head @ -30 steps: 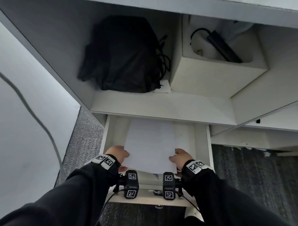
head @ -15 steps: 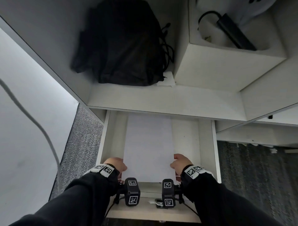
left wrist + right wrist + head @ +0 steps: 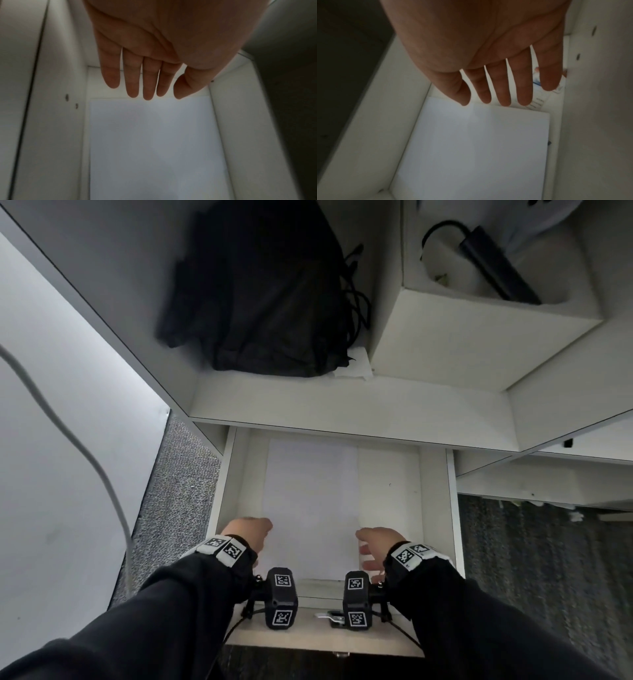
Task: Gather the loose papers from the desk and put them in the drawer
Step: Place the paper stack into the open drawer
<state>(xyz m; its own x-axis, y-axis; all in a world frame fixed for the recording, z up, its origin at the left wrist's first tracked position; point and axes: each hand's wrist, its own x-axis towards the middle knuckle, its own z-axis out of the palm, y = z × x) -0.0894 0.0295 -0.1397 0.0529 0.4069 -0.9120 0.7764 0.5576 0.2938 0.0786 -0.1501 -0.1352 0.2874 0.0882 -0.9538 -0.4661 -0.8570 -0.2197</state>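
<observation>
i see the papers (image 3: 310, 508) lying flat on the floor of the open drawer (image 3: 436, 508), a white stack set toward the drawer's left part, its long edges running from 6 to 12 o'clock. at 3 o'clock of the stack a strip of bare drawer floor shows. in the right wrist view a printed sheet (image 3: 537, 100) with blue marks peeks out past the stack's far edge, partly hidden by my fingers.

my left hand (image 3: 248, 534) hangs over the stack's near left corner, at about 8 o'clock of the papers; its fingers (image 3: 131, 79) are straight and close together, the thumb alongside, holding nothing. my right hand (image 3: 375, 546) is at about 4 o'clock of the papers, fingers (image 3: 503, 88) straight and slightly spread, also holding nothing. from these views i cannot tell whether either palm touches the paper.

at 12 o'clock, above the drawer, a shelf carries a black bag (image 3: 260, 292) with cables beside it, and at 1 o'clock a white box (image 3: 472, 344) holds a dark adapter (image 3: 496, 268). a pale cable (image 3: 68, 433) hangs at 9 o'clock against the wall.
</observation>
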